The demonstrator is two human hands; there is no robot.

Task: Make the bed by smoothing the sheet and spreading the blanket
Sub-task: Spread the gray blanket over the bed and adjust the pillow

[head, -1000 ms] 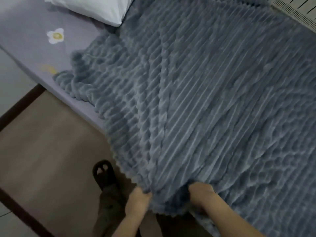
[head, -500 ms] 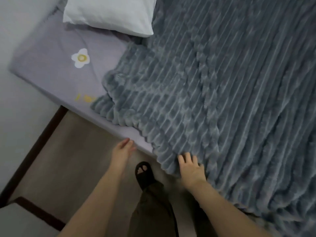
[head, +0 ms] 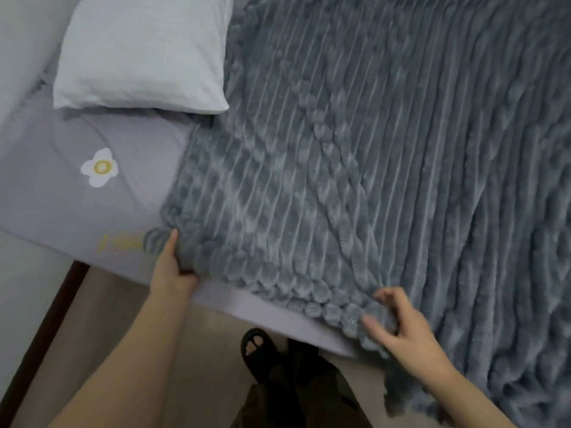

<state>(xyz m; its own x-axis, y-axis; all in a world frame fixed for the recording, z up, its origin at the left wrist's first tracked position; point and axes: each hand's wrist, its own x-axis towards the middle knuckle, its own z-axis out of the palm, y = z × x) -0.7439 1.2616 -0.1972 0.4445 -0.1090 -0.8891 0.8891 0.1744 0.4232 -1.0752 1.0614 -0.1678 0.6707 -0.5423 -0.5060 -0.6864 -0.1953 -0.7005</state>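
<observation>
The left hand [head: 173,267] grips the blanket [head: 340,180] by its corner; the right hand [head: 404,329] pinches the same edge, which runs between them. Bare sheet [head: 55,208] lies left of the left hand, so the pull likely goes there.

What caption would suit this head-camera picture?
Left hand and right hand grip the blanket at its near edge, over the sheet, by the pillow.

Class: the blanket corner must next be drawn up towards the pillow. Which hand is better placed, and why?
Left, probably. The left hand grips the blanket at its corner, beside the bare sheet below the pillow; the right hand is farther down the edge.
</observation>
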